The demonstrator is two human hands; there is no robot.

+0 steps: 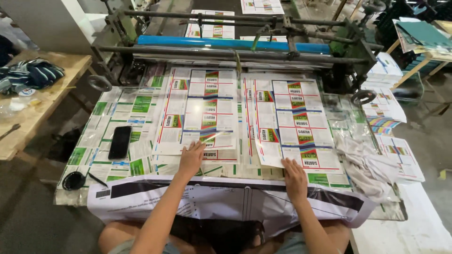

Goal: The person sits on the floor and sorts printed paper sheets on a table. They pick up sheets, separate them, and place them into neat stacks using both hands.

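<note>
Left of the printed label sheets lies a black phone. The left hand rests flat, fingers spread, on the near edge of the left sheet below the blue roller. The right hand presses flat on the right sheet. Both sheets seem to be at the squaring-up stage; drawing them off would call for an even pull. A grey rag lies rightmost.

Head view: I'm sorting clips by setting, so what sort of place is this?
Likely a print-finishing workshop: a roller machine feeds glossy printed sheets onto a worktable, with more stacks beside it.
</note>
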